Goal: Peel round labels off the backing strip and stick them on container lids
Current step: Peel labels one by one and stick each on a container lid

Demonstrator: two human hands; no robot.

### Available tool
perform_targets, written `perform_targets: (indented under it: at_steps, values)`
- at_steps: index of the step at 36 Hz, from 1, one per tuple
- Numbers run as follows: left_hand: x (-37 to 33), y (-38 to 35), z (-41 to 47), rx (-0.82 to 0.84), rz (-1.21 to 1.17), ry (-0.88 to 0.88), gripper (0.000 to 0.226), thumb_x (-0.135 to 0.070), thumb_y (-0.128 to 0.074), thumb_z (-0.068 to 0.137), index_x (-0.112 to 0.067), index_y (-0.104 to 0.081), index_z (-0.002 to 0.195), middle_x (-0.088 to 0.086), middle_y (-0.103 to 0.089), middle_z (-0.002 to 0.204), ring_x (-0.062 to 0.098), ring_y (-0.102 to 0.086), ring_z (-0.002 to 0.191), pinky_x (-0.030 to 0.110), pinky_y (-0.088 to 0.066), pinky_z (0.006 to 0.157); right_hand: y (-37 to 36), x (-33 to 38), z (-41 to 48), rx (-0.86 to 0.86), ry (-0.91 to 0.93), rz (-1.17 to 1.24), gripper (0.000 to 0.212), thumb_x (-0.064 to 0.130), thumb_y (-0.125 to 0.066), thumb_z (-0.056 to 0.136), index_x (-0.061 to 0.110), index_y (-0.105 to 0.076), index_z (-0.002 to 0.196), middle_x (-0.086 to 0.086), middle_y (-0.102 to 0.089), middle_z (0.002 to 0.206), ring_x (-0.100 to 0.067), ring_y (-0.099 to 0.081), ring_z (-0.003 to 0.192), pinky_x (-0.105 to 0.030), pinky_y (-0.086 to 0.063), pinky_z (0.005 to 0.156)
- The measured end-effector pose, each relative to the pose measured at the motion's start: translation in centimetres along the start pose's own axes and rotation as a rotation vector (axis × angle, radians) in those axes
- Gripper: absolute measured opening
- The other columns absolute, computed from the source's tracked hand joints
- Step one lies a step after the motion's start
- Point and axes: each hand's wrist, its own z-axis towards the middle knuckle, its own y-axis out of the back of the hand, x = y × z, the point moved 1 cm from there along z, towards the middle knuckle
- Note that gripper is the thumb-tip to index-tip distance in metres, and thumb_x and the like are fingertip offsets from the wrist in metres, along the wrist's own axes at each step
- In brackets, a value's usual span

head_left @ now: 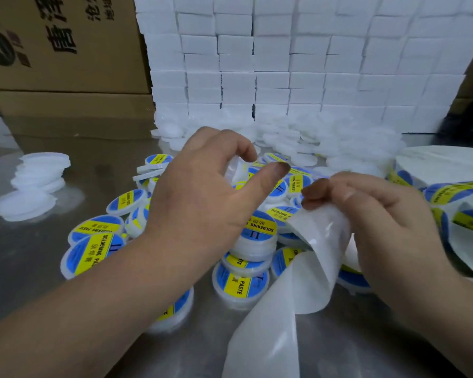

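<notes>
Head view: the backing strip is in my right hand, its top edge pinched between thumb and forefinger, and the rest curls down below my wrist. It looks thin, glossy and limp, so I judge it weighs almost nothing, slides easily and creases if squeezed. It is best held at the edge, lifting each label by its rim. More printed labels lie just beyond that hand.

My left hand is curled round what seems to be a blank lid; the hold is partly hidden. That lid should be light, stiff plastic, best gripped by its rim.

Labelled lids are heaped under both hands on the metal table. Plain lids are stacked well out past my left hand, with white boxes ahead.
</notes>
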Motion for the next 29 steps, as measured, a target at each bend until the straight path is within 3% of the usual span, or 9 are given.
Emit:
perform_targets:
  at_steps: [4, 7, 13, 15, 17, 20, 24, 29]
  values:
    - [-0.1, 0.1, 0.1, 0.014, 0.046, -0.046, 0.025, -0.065, -0.049, 0.060, -0.043, -0.043, 0.068, -0.019, -0.046, 0.079, -0.005, -0.045, 0.079, 0.009, -0.032, 0.062, 0.1, 0.1, 0.1, -0.066, -0.037, 0.071, 0.032, 0.049, -0.048, 0.064, 0.027, -0.071, 0.065, 0.014, -0.067, 0.059, 0.003, -0.060, 0.059, -0.009, -0.042, 0.054]
    - [-0.1, 0.2, 0.1, 0.026, 0.070, -0.071, 0.026, -0.065, -0.052, 0.059, -0.043, -0.041, 0.069, -0.017, -0.047, 0.082, -0.001, -0.043, 0.075, 0.010, -0.032, 0.062, 0.1, 0.0, 0.3, -0.128, -0.060, 0.100, 0.012, 0.033, -0.062, 0.065, 0.031, -0.069, 0.056, 0.014, -0.062, 0.051, 0.002, -0.053, 0.051, -0.009, -0.041, 0.050]
    - [0.0, 0.1, 0.3, 0.047, 0.154, -0.039, 0.037, -0.057, -0.067, 0.058, -0.041, -0.037, 0.072, -0.018, -0.041, 0.081, 0.001, -0.036, 0.074, 0.013, -0.030, 0.064, -0.2, 0.0, 0.4, -0.150, -0.121, 0.080, 0.015, 0.030, -0.059, 0.068, 0.033, -0.070, 0.058, 0.008, -0.060, 0.052, -0.003, -0.050, 0.052, -0.017, -0.041, 0.049]
    - [0.2, -0.2, 0.2, 0.043, 0.159, -0.030, 0.034, -0.045, -0.067, 0.064, -0.038, -0.036, 0.077, -0.016, -0.040, 0.082, 0.000, -0.034, 0.074, 0.023, -0.024, 0.058, -0.1, -0.1, 0.4, -0.165, -0.114, 0.042, 0.014, 0.032, -0.060, 0.069, 0.035, -0.070, 0.060, 0.009, -0.063, 0.054, -0.001, -0.052, 0.053, -0.017, -0.043, 0.051]
    - [0.4, -0.3, 0.2, 0.000, 0.135, -0.005, 0.033, -0.023, -0.064, 0.075, -0.037, -0.035, 0.082, -0.013, -0.042, 0.086, 0.002, -0.033, 0.071, 0.023, -0.022, 0.056, 0.0, 0.0, 0.4, -0.180, -0.099, 0.070, 0.017, 0.025, -0.067, 0.075, 0.030, -0.069, 0.059, 0.011, -0.063, 0.054, 0.002, -0.051, 0.051, -0.014, -0.043, 0.049]
    - [0.6, -0.2, 0.8, -0.028, -0.082, 0.182, 0.028, -0.014, -0.050, 0.084, -0.038, -0.038, 0.090, -0.014, -0.054, 0.098, -0.002, -0.050, 0.083, 0.013, -0.037, 0.063, 0.3, 0.2, 0.6, -0.197, -0.097, 0.155, 0.031, 0.010, -0.061, 0.086, 0.020, -0.067, 0.056, 0.012, -0.064, 0.053, 0.003, -0.053, 0.048, -0.010, -0.043, 0.047]
    - [0.0, -0.4, 0.9, 0.036, -0.567, 0.374, 0.021, -0.013, -0.041, 0.096, -0.033, -0.047, 0.096, -0.017, -0.063, 0.101, 0.000, -0.064, 0.089, 0.011, -0.049, 0.072, 0.1, 0.3, 0.5, -0.107, -0.119, 0.133, 0.017, 0.024, -0.061, 0.072, 0.026, -0.067, 0.056, 0.007, -0.061, 0.053, -0.002, -0.051, 0.052, -0.015, -0.041, 0.050]
    - [-0.2, -1.0, 0.5, 0.264, -0.920, 0.524, 0.027, -0.014, -0.043, 0.095, -0.031, -0.064, 0.092, 0.001, -0.072, 0.095, 0.020, -0.069, 0.085, 0.035, -0.057, 0.069, -0.5, 0.3, 0.2, 0.059, -0.164, 0.121, 0.013, 0.023, -0.056, 0.067, 0.022, -0.066, 0.059, 0.002, -0.058, 0.056, -0.008, -0.050, 0.057, -0.025, -0.041, 0.055]
